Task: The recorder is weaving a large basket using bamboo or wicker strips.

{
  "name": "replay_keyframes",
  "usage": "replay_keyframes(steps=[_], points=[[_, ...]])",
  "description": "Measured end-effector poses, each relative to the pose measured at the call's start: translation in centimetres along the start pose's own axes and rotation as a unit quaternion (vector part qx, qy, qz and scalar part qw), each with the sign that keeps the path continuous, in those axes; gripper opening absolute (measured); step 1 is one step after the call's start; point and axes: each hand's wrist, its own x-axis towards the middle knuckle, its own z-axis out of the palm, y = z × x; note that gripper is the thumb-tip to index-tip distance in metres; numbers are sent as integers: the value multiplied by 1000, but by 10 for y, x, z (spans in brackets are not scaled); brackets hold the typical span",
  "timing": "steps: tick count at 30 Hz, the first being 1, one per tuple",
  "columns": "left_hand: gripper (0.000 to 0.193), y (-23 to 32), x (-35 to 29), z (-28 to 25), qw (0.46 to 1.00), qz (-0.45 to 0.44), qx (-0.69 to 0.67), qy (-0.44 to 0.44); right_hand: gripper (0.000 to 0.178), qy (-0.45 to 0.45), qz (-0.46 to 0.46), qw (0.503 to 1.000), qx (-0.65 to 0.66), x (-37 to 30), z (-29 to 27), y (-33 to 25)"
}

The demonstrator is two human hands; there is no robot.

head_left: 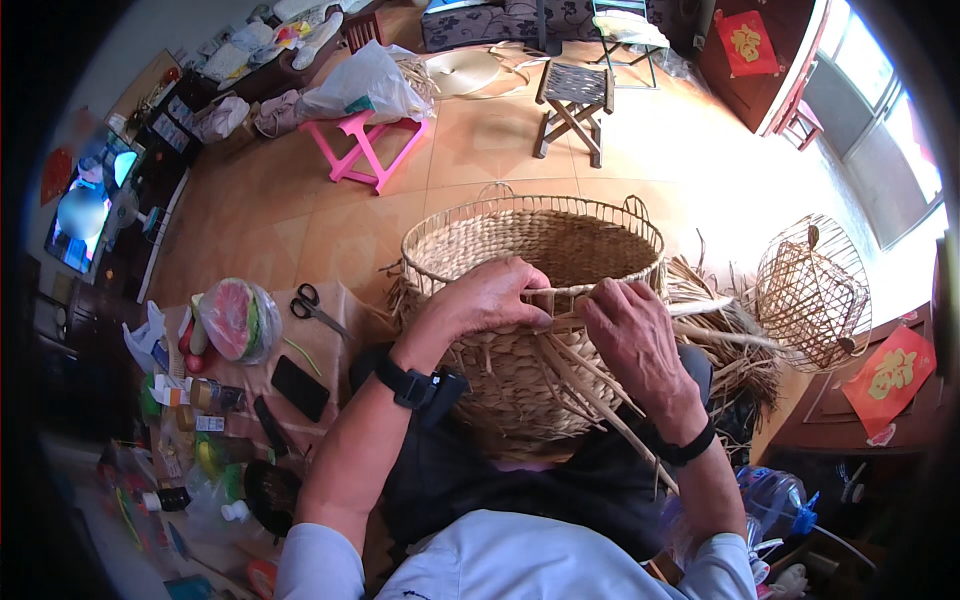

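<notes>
Weaving on the wire-rimmed fibre basket [545, 235], which is placed left of the bare wire frame [815, 292], is judged well advanced: the wall is covered, while the open wire band under the rim and the trailing fibre strands [612, 418] seem to remain unfinished. Strands are pinched at the near rim by the left hand [495, 300] and right hand [635, 335], set slightly apart. The mouth is turned upward, its long axis apparently laid left to right.
</notes>
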Motion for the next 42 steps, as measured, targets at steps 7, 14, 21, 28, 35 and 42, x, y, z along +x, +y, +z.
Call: replay_keyframes(steps=[7, 14, 21, 28, 35, 42], points=[[30, 1, -2, 12, 993, 65, 53, 89, 32, -38, 28, 996, 76, -48, 21, 1], [31, 1, -5, 2, 997, 70, 29, 32, 29, 81, 77, 992, 56, -28, -7, -32], [38, 4, -1, 4, 995, 76, 54, 47, 25, -57, 212, 973, 72, -36, 19, -71], [34, 6, -2, 9, 995, 62, 37, 70, 23, -19, 208, 971, 115, -42, 25, -66], [30, 4, -3, 9, 997, 38, 19, 70, 15, -80, 115, 990, 24, -21, 7, -101], [29, -8, 8, 2, 997, 66, -47, -8, 9, -48, 73, 996, -6, 1, -15, -27]])
